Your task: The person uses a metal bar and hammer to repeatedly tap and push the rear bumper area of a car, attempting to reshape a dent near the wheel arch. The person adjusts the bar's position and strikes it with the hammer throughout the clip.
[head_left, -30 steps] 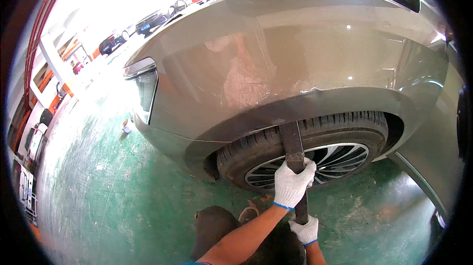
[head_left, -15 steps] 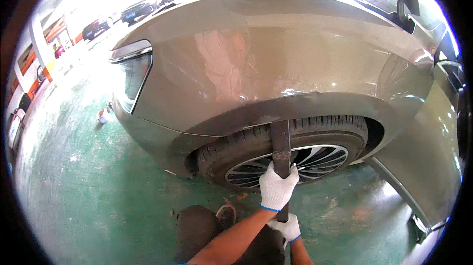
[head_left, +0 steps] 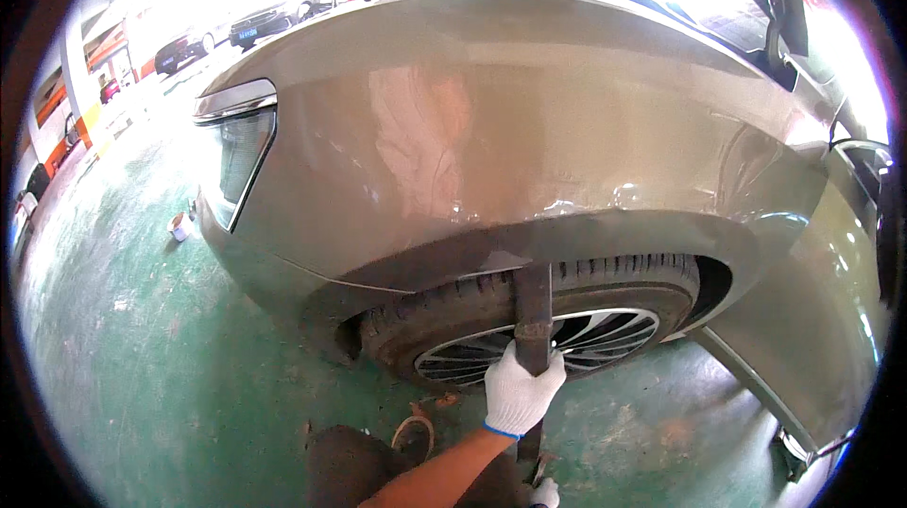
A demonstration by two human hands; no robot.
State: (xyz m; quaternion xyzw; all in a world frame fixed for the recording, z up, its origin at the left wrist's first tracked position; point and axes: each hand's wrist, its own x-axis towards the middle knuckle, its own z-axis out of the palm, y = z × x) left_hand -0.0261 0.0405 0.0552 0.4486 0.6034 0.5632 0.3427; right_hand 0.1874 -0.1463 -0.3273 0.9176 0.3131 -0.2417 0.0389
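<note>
A long, dark flat bar (head_left: 533,295) stands up in front of the front wheel, its upper end at the lip of the wheel arch (head_left: 614,229). My left hand (head_left: 524,390), in a white knit glove with blue trim, is wrapped round the bar at the height of the rim (head_left: 609,333). Lower down, at the bottom edge, my gloved right hand (head_left: 546,493) is by the bar's lower part; it looks closed on it, though most of its fingers are hidden. Behind the bar is the tyre (head_left: 652,274). Above spreads the bronze fender (head_left: 567,130), with dents and scuffs.
The headlight (head_left: 248,163) is at the left and an open door (head_left: 803,347) at the right. A small white can (head_left: 179,226) stands on the green floor (head_left: 142,347). A tan ring-shaped thing (head_left: 414,432) lies near my left forearm. Parked cars (head_left: 265,24) are behind.
The view has shifted, so car and bar sit lower in it. My left hand keeps its hold on the bar. My right hand is lower and mostly out of view.
</note>
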